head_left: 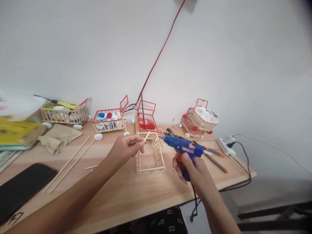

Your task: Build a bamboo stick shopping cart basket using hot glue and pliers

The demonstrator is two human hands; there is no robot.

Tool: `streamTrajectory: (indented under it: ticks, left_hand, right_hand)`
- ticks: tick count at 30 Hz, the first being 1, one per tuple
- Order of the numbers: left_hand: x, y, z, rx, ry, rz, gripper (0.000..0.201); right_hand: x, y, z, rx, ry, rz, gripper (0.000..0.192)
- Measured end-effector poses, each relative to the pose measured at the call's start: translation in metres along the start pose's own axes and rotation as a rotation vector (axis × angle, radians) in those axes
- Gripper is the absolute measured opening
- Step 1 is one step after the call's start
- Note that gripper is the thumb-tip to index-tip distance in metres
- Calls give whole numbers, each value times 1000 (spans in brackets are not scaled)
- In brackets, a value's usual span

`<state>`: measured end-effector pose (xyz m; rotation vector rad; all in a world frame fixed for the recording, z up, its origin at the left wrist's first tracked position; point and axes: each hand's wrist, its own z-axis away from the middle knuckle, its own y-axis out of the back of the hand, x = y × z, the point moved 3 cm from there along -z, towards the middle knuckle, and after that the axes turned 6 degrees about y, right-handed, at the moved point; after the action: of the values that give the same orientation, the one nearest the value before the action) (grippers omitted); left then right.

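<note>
My left hand [125, 149] pinches a short wooden stick [146, 136] between thumb and fingers, just above the near left corner of an open stick-built frame [149, 159] standing on the wooden table [126, 191]. My right hand [192, 169] grips a blue hot glue gun [184, 148]; its nozzle points left toward the stick's tip and stops a little short of it. The gun's black cord drops off the table's front edge.
Several small stick baskets with red wire trim [109, 121] [145, 121] [200, 118] line the back by the wall. Two long sticks [70, 164], a black phone [23, 187], crumpled paper [57, 136], pliers and orange-tipped tools [215, 157], and a power strip [225, 145] also lie on the table.
</note>
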<state>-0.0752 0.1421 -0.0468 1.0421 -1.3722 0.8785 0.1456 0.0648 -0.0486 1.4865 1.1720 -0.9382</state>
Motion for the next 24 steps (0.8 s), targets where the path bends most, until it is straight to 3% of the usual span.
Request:
streamTrajectory:
  ticks: [5, 24]
  left_hand:
    - [3, -4, 3, -89, 21, 53, 31]
    - [5, -6, 6, -146, 8, 57, 27]
  right_hand:
    - [1, -5, 7, -21, 26, -42, 39]
    - [-4, -9, 2, -18, 41, 29, 47]
